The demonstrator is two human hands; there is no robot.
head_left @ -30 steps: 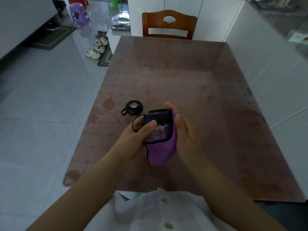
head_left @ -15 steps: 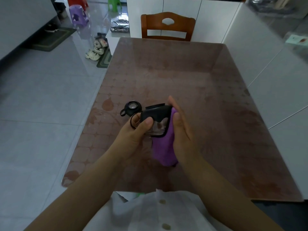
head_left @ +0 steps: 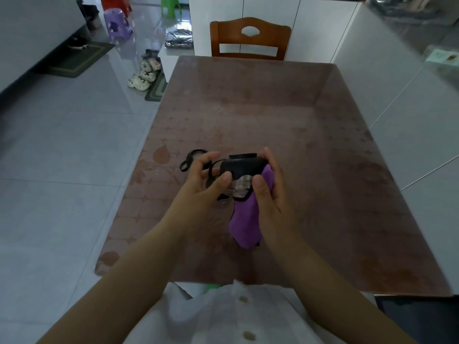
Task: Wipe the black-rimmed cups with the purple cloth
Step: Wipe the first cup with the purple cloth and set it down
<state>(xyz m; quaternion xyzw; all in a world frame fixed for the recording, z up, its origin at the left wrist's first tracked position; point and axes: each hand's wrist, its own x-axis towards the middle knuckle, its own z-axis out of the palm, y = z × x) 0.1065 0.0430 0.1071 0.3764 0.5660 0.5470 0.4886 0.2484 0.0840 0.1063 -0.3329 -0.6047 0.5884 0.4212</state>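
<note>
Two-handed, gripping the black-rimmed cup (head_left: 242,175) with the curled left hand (head_left: 201,184), pinching the purple cloth (head_left: 246,219) to its clear wall with the right hand (head_left: 270,194), ideally turning it slowly.

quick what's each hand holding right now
Left hand: grips the black-rimmed cup, thumb on its clear side.
Right hand: holds the purple cloth against the cup, fingers curled round it.
</note>
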